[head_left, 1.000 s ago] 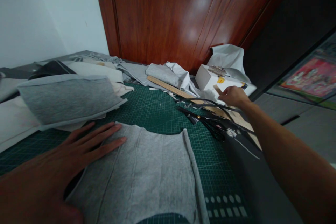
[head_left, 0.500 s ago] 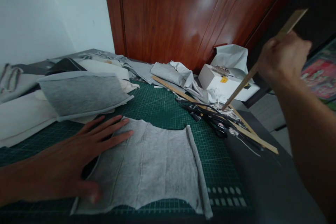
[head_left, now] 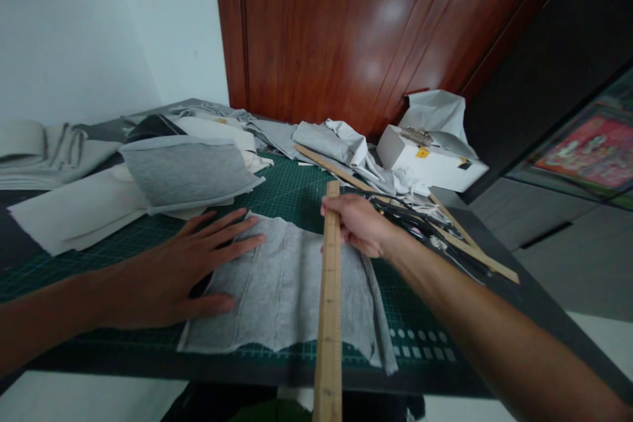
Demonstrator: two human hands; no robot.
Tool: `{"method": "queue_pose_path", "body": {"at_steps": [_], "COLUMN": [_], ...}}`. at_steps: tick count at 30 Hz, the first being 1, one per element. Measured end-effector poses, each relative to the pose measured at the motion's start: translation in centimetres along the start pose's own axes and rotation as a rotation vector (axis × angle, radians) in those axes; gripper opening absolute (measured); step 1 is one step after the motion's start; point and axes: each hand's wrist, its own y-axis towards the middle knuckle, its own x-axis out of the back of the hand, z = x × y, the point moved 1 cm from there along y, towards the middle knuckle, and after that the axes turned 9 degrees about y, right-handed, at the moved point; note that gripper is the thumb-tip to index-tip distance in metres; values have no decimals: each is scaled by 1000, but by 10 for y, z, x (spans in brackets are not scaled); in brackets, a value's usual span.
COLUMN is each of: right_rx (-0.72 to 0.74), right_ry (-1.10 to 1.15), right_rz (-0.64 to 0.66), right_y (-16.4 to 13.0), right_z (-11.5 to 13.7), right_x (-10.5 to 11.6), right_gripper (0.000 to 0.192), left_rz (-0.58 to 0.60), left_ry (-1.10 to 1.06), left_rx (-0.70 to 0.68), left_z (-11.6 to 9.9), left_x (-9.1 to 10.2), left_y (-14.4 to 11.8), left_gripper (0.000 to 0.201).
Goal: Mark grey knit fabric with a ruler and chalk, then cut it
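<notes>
A grey piece of stitched fabric point(head_left: 277, 283) lies spread on the green cutting mat point(head_left: 301, 184). My left hand point(head_left: 192, 270) rests with spread fingers on the fabric's left side. My right hand point(head_left: 359, 221) is closed round the far end of a wooden ruler point(head_left: 329, 303). The ruler runs toward me above the fabric's right half, its near end passing the table edge. Whether it touches the cloth I cannot tell.
Another grey fabric piece point(head_left: 192, 171) lies on white pattern sheets point(head_left: 89, 208) at left. Black-handled scissors point(head_left: 405, 217) and another long wooden ruler point(head_left: 475, 254) lie at right. A white box point(head_left: 425, 158) stands behind them, near folded grey cloth point(head_left: 321, 138).
My right hand has brought the wooden ruler from the raised right side down and left over the fabric. My left hand stays on the cloth. The camera view has shifted somewhat.
</notes>
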Motion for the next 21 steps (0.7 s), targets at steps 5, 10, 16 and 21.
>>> {"method": "queue_pose_path", "body": {"at_steps": [5,10,16,21], "right_rx": [13,159,160,-55], "right_ry": [-295,-643,-954,-1151], "right_rz": [-78,-187,-105,-254], "right_y": [11,-15,-57,-35], "right_z": [-25,-22,-30,-49], "right_x": [-9,-1,35,116], "right_gripper": [34,26,22,27], "left_rz": [11,45,167,166], "left_ry": [14,22,-18,-34], "left_rx": [27,38,102,111], "left_z": [-1,-3,-8,-7], "left_x": [4,11,22,23], "left_y": [2,4,10,5], "left_gripper": [78,80,82,88]}}
